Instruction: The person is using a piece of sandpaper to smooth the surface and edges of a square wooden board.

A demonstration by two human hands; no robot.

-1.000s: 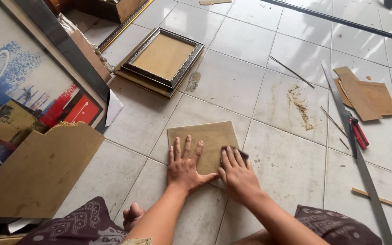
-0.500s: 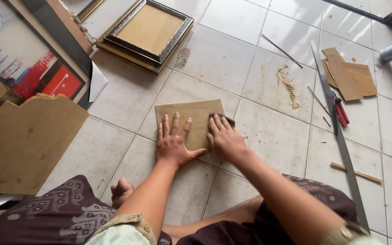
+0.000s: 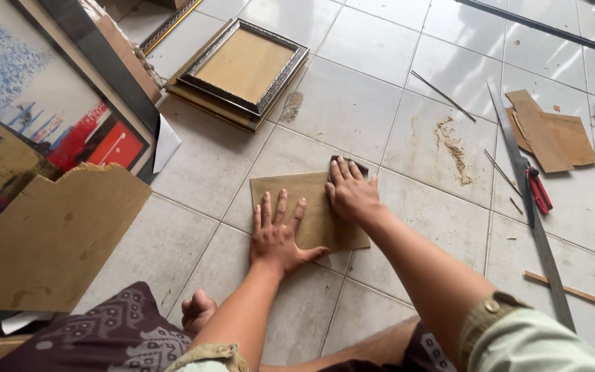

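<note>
Now the left hand (image 3: 277, 238) is lying flat, fingers spread, on the brown board (image 3: 309, 210). Beside it, the right hand (image 3: 351, 191) is pressing a dark sanding pad (image 3: 343, 163), mostly hidden under its fingers, at the board's far corner.

Your board (image 3: 309, 207) was plain tan, the pad (image 3: 350, 164) under your right hand (image 3: 350, 194) dark. The tiles (image 3: 352, 103) were pale grey, smeared with brown dust. The frame (image 3: 244, 67) was silver-black around tan backing, the cutter (image 3: 538, 191) red, the painting (image 3: 29, 124) blue, red and white, your cloth (image 3: 105, 334) purple-patterned.
</note>
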